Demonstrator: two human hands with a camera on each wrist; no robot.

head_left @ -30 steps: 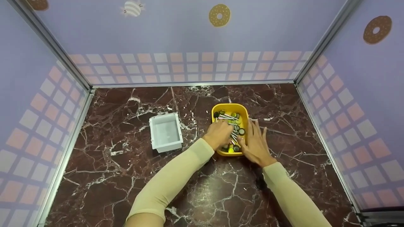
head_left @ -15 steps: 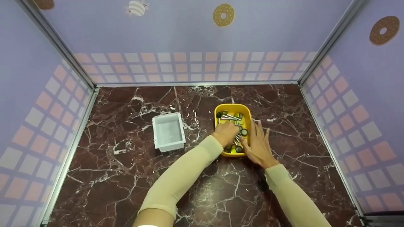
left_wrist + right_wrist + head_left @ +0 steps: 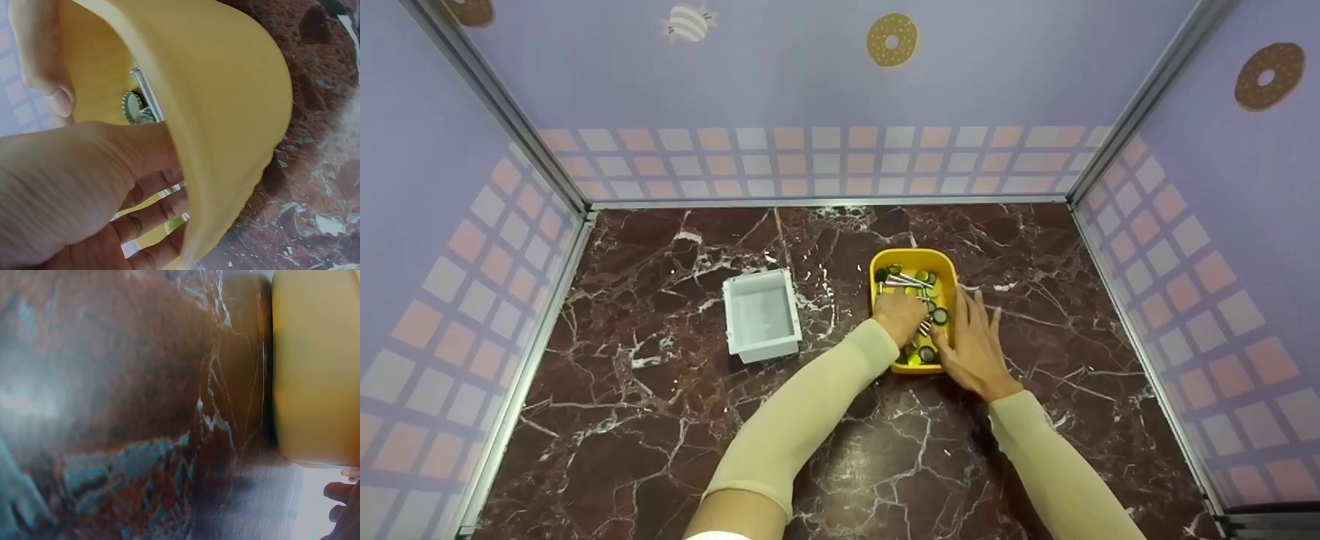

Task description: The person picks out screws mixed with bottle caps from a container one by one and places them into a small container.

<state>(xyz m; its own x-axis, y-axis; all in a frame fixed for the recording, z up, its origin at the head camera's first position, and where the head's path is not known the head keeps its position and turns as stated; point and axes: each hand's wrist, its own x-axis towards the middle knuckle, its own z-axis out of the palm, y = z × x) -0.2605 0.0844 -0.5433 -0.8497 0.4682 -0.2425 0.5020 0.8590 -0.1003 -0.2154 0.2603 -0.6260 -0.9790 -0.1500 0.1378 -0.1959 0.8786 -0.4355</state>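
A yellow bin [image 3: 949, 262] holds several metal screws [image 3: 910, 280] and crimped bottle caps [image 3: 940, 315]. My left hand [image 3: 898, 315] reaches down into it among these pieces. In the left wrist view its fingers [image 3: 152, 216] bend behind the bin's near wall, and the fingertips are hidden, so whether they grip a piece does not show. One screw [image 3: 147, 93] and a bottle cap [image 3: 133, 107] lie beyond the thumb. My right hand [image 3: 975, 356] holds the bin's right side, thumb over the rim and fingers stretched along the outer wall.
Left of the yellow bin stands a white rectangular box [image 3: 763, 352] with its top open. Both rest on a dark red marbled tabletop [image 3: 645, 435]. Purple panels [image 3: 780, 82] with metal edging enclose the back and both sides.
The left hand stays inside the yellow bin, while its forearm has swung slightly to the right. The right hand keeps its place on the bin. The head view has shifted a little.
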